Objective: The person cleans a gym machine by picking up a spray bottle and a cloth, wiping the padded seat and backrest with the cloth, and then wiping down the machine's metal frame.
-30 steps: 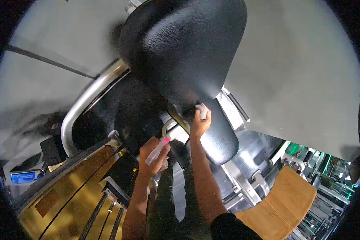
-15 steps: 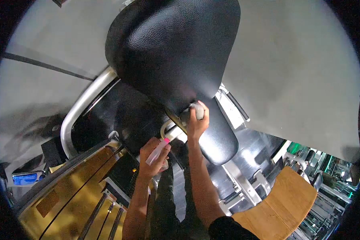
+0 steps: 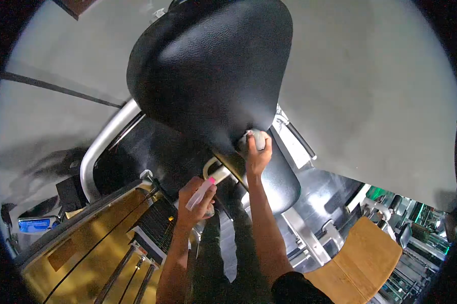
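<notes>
A black padded backrest (image 3: 213, 66) with a grained cover fills the upper middle of the view. At its lower right end, my right hand (image 3: 259, 158) is closed around a bunched grey-white cloth (image 3: 259, 138) and holds it against the pad. Below and to the left, my left hand (image 3: 192, 203) grips a spray bottle with a pale translucent head (image 3: 200, 195) and a pink tip. Most of the bottle is hidden by the fingers. Under my right forearm lies a smaller black pad (image 3: 284, 185), the seat, with a bright shine on it.
A curved silver frame tube (image 3: 94, 154) runs down on the left. Near it stands a gold-toned panel (image 3: 86, 253) with metal rods. A brown pad (image 3: 358, 256) is at lower right, beside metal gym equipment (image 3: 421, 230). A black-gripped handle (image 3: 302, 141) sticks out right of the seat.
My right hand has shifted slightly right and down along the backrest's lower end with the cloth. My left hand keeps hold of the spray bottle, almost unmoved. The camera view has shifted a little.
</notes>
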The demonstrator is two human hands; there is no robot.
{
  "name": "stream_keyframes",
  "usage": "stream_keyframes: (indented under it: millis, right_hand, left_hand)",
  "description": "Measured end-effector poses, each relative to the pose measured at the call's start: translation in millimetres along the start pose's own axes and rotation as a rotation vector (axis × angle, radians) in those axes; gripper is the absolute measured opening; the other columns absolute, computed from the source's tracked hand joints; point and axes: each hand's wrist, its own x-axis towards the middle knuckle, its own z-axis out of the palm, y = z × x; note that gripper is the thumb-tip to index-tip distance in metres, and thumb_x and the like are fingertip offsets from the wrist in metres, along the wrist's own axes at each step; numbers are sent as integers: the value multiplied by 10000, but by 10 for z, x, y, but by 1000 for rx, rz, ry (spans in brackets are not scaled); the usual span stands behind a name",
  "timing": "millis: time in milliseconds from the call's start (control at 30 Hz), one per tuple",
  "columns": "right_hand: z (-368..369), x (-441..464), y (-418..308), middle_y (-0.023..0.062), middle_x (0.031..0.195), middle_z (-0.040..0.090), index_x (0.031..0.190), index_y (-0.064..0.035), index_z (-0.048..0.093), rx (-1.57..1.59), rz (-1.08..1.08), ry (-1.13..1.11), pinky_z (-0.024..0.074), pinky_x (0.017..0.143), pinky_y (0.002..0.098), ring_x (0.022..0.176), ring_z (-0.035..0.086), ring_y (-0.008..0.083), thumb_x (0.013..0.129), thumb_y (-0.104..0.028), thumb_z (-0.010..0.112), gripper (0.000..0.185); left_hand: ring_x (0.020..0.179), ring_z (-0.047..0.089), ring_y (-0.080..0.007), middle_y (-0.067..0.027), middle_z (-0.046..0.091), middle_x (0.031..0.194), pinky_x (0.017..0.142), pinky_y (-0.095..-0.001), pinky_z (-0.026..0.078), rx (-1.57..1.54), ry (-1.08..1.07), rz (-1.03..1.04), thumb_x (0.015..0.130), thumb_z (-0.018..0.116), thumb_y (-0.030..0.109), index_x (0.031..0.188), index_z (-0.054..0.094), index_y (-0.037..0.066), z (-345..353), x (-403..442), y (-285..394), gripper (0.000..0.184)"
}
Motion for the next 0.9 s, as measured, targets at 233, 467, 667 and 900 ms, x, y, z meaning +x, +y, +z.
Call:
stream_keyframes:
  millis: [233,467,667,900]
  right_hand:
    - [-52,-111,324,143,954,652,1075,-61,567,-161,18,-132,482,798,351,888,635,264,781,-126,707,332]
    - [5,159,24,99,915,643,1013,-43,598,100,8,76,467,796,314,849,601,197,773,-120,712,277]
    - [-107,34,193,122,911,652,1057,-43,601,-36,-88,-76,467,792,308,867,618,199,779,-85,681,292]
    - [-116,370,205,98,902,664,1028,-21,633,0,80,59,466,788,296,848,610,173,781,-93,691,264]
  left_hand:
    - [493,549,-68,-33,568,724,482,-236,500,-47,18,-101,879,648,182,863,599,-4,125,82,-71,193]
    - [487,536,-77,-17,513,703,461,-233,449,-75,31,-93,875,647,155,863,595,1,316,203,-39,163]
    - [493,508,-76,-13,510,711,460,-236,418,10,99,73,864,655,152,838,585,11,491,316,-72,160]
    - [607,529,-146,-43,538,736,561,-281,427,181,246,203,783,718,132,815,617,34,493,427,-314,144]
